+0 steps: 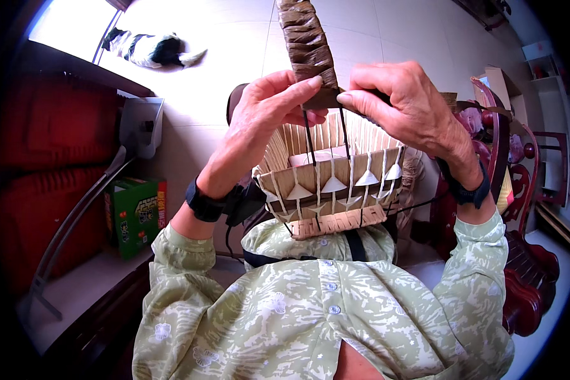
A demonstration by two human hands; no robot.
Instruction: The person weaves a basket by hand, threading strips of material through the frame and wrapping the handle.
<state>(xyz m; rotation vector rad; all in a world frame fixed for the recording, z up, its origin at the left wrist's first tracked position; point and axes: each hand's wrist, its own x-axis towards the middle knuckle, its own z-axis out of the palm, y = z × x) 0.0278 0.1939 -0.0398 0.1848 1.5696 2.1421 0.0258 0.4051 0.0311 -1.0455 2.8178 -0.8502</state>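
A pale woven basket [347, 166] rests on my lap, with white triangles and a braided tan band along its near side. Its upright handle [307, 41] is wound with glossy brown strip and stands on two thin dark rods at its lower end. My left hand [269, 104] is closed around the lower end of that handle, thumb on the front. Against the right edge, my right hand [402, 104] pinches the brown strip [325, 98] between thumb and curled fingers. The strip's further run is mostly hidden by that hand.
A black and white dog [149, 50] lies on the tiled floor at the far left. Red cushions [54, 126], a grey plastic bin [149, 130] and a green box [133, 215] are to my left. Carved dark red wooden furniture [522, 259] stands close on my right.
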